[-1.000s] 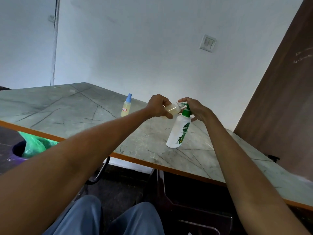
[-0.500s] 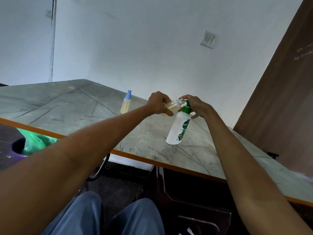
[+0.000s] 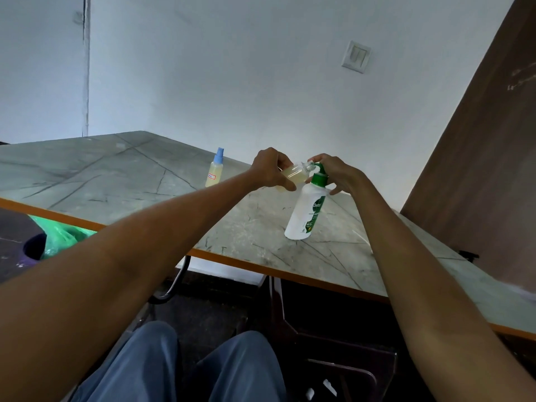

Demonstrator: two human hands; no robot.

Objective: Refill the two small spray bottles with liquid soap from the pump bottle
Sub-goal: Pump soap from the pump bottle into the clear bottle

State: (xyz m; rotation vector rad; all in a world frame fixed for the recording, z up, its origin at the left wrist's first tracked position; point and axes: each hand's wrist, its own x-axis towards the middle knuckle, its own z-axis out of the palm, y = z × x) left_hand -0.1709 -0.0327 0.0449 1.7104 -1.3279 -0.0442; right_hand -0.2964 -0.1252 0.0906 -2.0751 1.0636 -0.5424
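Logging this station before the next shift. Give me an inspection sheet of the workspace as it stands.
Surface: marbled grey table with an orange edge.
Job's things: white pump bottle upright on the table; uncapped spray bottle tilted, neck at the pump spout; capped spray bottle standing apart to the left.
Clutter: nothing seen.
Hands: left hand grips the uncapped bottle; right hand rests on the pump head.
Cables: nothing seen.
Surroundings: white wall with switch plate; bin with green bag; brown panel.
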